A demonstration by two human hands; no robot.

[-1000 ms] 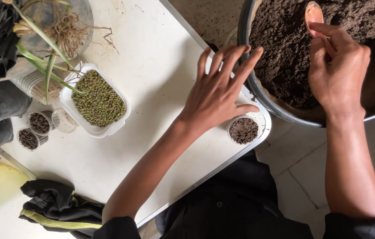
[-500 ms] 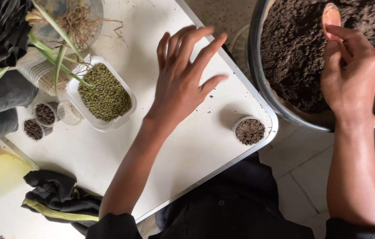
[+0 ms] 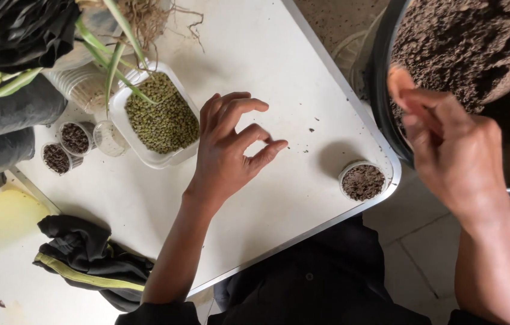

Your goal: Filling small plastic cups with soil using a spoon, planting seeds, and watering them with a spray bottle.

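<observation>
Hovering over white table (image 3: 279,54), beside seed tray.
Left hand (image 3: 228,150) curling loosely, empty, near tray of green seeds (image 3: 161,120); right hand (image 3: 447,150) pinching spoon handle, grip blurred, over soil tub (image 3: 387,78); soil-filled cup (image 3: 362,180) sitting at table corner.

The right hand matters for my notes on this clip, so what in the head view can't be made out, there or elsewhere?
- Right hand: blurred; whether it holds anything cannot be told.
- Soil tub: cut off by the top and right edges.
- Plant: its upper part runs off the top edge.
- Left hand: whether its pinched fingertips hold anything is too small to tell.
</observation>
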